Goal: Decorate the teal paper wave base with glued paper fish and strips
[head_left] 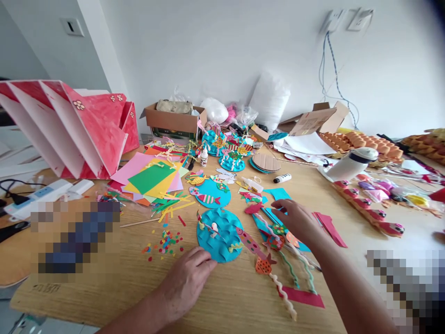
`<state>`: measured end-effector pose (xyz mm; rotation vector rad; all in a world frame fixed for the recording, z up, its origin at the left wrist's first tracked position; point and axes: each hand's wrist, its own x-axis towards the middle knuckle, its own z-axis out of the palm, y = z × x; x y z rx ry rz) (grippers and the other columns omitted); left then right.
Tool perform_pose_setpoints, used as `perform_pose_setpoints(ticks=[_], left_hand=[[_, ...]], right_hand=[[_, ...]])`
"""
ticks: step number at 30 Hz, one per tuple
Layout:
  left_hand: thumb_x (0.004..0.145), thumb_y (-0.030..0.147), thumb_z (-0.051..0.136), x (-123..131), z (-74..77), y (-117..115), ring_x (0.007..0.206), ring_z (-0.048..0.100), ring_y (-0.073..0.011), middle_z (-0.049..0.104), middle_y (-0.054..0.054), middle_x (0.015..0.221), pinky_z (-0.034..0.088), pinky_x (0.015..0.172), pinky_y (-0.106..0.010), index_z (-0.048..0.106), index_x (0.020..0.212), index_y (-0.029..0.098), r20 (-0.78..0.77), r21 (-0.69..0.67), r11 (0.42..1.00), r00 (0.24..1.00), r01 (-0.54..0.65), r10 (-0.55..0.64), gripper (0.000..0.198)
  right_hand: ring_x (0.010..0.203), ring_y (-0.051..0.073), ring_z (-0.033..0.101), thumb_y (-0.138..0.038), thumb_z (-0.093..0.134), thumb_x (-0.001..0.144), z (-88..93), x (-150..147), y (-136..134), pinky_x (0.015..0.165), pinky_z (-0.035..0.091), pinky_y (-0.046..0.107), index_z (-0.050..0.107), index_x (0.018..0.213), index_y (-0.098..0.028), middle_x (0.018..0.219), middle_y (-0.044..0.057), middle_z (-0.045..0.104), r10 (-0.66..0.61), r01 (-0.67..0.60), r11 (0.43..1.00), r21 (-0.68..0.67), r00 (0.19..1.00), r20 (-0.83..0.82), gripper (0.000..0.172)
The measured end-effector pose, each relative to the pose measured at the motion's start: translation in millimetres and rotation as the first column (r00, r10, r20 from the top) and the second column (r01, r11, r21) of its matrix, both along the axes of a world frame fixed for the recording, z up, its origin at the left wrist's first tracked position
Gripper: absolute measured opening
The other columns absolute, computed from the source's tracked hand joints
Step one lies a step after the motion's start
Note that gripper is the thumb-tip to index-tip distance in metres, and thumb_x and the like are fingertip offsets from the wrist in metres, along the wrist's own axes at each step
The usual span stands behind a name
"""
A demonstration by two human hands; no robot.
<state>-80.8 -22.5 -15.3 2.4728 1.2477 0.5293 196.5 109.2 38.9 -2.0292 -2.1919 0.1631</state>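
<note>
A round blue disc with raised wavy paper [225,234] lies on the table before me. Small cut-outs sit on top of it. My left hand [193,278] grips the disc's near edge, its fingers pressed together and partly hidden. My right hand [295,220] is open, fingers apart and stretched to the left, above blue paper pieces and fish cut-outs. Under and beside it are a green spotted fish [280,229], a pink spotted paper strip [250,242] and an orange dotted cut-out [263,266] with a twisted yarn tail [283,297].
A flat blue disc with paper fish [217,190] lies behind. Coloured sheets [151,180] and paper dots [168,241] are at left. Glue bottles [204,157], finished blue pieces [232,162] and cardboard discs [266,162] stand farther back. A white cup [351,164] lies tilted at right.
</note>
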Motion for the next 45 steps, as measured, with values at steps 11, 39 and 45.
perform_pose_setpoints(ticks=[11, 39, 45], left_hand=[[0.084, 0.008, 0.035, -20, -0.4, 1, 0.082, 0.057, -0.0124, 0.061, -0.003, 0.089, 0.048, 0.075, -0.021, 0.057, 0.1, 0.02, 0.132, 0.01, 1.0, 0.991, -0.009, 0.008, 0.03], [0.084, 0.024, 0.043, -66, 28.0, 16, 0.071, 0.062, -0.0109, 0.066, -0.002, 0.08, 0.05, 0.066, -0.018, 0.06, 0.094, 0.019, 0.425, -0.169, 0.939, 0.837, -0.299, 0.344, 0.021], [0.083, 0.011, 0.041, -37, 17.4, 6, 0.082, 0.059, -0.0101, 0.064, -0.002, 0.087, 0.048, 0.073, -0.018, 0.06, 0.096, 0.021, 0.274, 0.03, 0.998, 0.961, -0.051, 0.041, 0.025]], right_hand=[[0.103, 0.026, 0.05, -0.025, 0.047, 0.076, -31.5, -3, 92, 0.081, 0.038, 0.033, 0.05, 0.114, -0.011, 0.116, 0.016, 0.052, -0.046, 0.044, 0.998, 0.033, 0.997, 0.067, 0.04], [0.065, 0.017, 0.057, -0.05, 0.052, 0.071, 6.3, 8, 3, 0.055, 0.042, 0.026, 0.057, 0.09, -0.016, 0.073, 0.005, 0.062, -0.063, 0.108, 0.994, 0.023, 0.732, -0.678, 0.039], [0.065, 0.016, 0.058, -0.053, 0.057, 0.067, -5.4, 16, -63, 0.054, 0.045, 0.026, 0.059, 0.092, -0.018, 0.073, 0.004, 0.063, -0.176, 0.284, 0.959, -0.01, 0.563, -0.808, 0.043]])
